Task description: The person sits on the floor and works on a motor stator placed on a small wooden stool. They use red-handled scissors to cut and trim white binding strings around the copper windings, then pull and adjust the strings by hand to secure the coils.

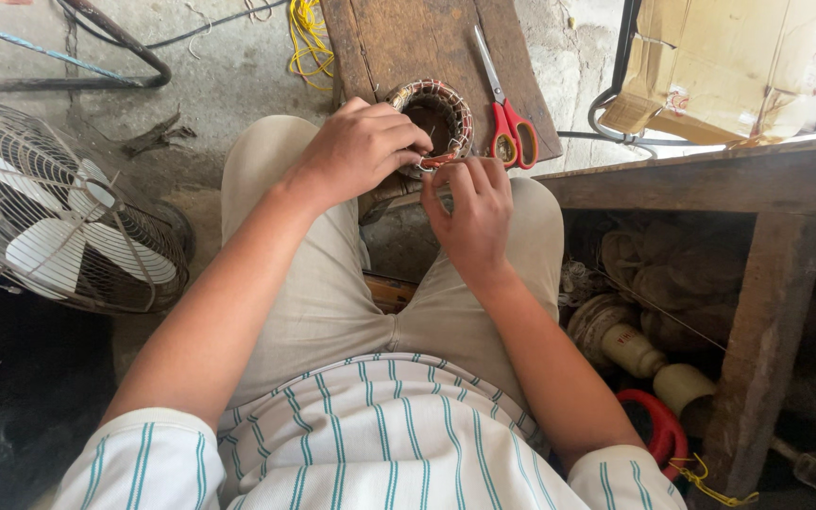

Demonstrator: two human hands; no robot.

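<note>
A round motor stator with copper windings and pale binding rests on the near end of a dark wooden board. My left hand is curled over its near left rim, gripping it. My right hand pinches at the stator's near edge, fingertips on a thin wire or lacing there. Red-handled scissors lie on the board just right of the stator. My knees in beige trousers sit under both hands.
A metal cage fan lies tilted at left. Yellow wire trails near the board's top. A cardboard box sits upper right above a wooden bench; spools and a red ring lie beneath.
</note>
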